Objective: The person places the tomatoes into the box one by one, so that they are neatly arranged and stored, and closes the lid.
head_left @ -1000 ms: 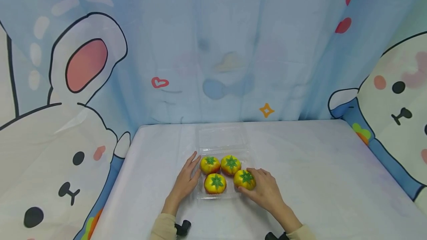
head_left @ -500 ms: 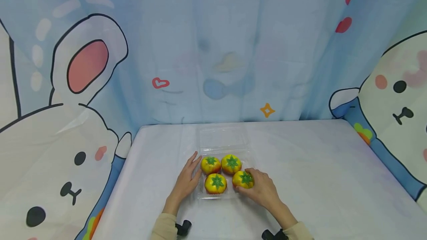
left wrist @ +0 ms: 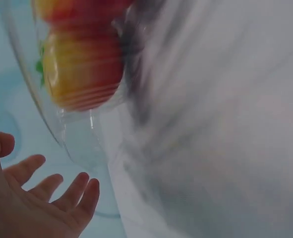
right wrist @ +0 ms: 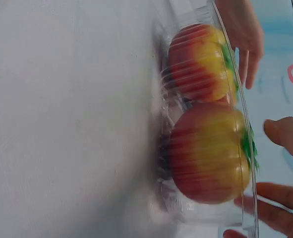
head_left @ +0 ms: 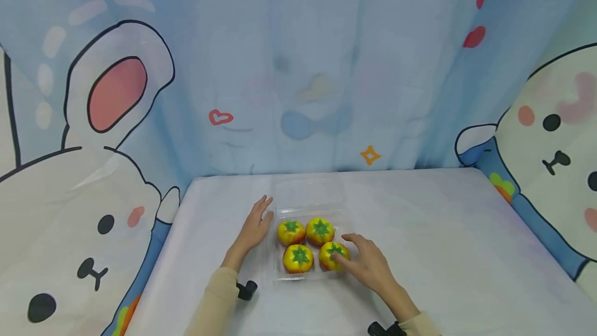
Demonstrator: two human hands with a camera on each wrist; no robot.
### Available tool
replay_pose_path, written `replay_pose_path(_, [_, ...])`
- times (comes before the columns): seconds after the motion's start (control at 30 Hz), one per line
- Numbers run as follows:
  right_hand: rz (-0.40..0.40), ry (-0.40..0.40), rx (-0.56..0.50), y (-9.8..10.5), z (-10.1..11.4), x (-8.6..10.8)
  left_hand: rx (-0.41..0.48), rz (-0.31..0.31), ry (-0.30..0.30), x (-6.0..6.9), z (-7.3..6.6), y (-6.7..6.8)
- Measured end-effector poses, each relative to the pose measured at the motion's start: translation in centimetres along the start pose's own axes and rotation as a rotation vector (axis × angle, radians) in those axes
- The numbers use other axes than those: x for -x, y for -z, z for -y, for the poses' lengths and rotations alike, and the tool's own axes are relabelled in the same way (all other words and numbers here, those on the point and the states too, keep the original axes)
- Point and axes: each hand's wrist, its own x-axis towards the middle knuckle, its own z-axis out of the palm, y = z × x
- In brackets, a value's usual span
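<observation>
4 rnd yellow-red fruits [head_left: 297, 263] w/ green leafy tops [head_left: 321, 228] sit upright, 2x2, in clr plastic box [head_left: 303, 277]. Clr lid [head_left: 308, 191] lies open behind.

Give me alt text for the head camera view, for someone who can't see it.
Four red-yellow fruits sit two by two in an open, clear plastic box on a white table. A right hand is at the near right fruit, a left hand beside the box's left edge. A pale blue curtain with cartoon animals hangs behind.
</observation>
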Motion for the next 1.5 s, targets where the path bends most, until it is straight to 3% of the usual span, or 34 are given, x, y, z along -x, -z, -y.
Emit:
replay_pose_path(0.23, [-0.182,0.121,-0.089,-0.6,-0.9,0.5,0.027,-0.051,0.171,-4.1,0.4,1.0])
replay_pose_path(0.37, [-0.285,0.182,-0.15,-1.0,-1.5,0.6,0.064,-0.042,0.28,-5.8,0.6,1.2])
replay_pose_path(0.47, [-0.314,0.14,-0.239,-1.2,-1.7,0.5,0.136,-0.031,0.372,-6.6,0.8,1.3])
replay_pose_path(0.6, [-0.282,0.021,-0.373,-1.5,-1.9,0.1,0.305,-0.025,0.482,-7.2,1.1,1.4])
replay_pose_path(0.77, [-0.257,-0.037,-0.442,-1.7,-2.2,-0.3,0.514,-0.045,0.582,-7.6,1.2,1.4])
replay_pose_path(0.87, [-0.263,-0.038,-0.447,-1.6,-2.5,-0.4,0.591,-0.07,0.595,-7.9,1.2,1.2])
replay_pose_path(1.13, [-0.213,-0.108,-0.498,-0.7,-3.4,-0.7,0.687,-0.065,0.536,-8.9,-0.1,1.0])
replay_pose_path(1.3, [-0.19,-0.155,-0.578,-0.4,-3.4,-0.9,0.653,-0.065,0.454,-8.8,-1.4,1.8])
replay_pose_path(1.33, [-0.185,-0.165,-0.586,-0.3,-3.3,-0.9,0.642,-0.059,0.442,-8.5,-2.2,2.3])
replay_pose_path(1.5, [-0.165,-0.204,-0.602,0.0,-3.0,-0.7,0.583,-0.044,0.37,-8.1,-3.5,3.1])
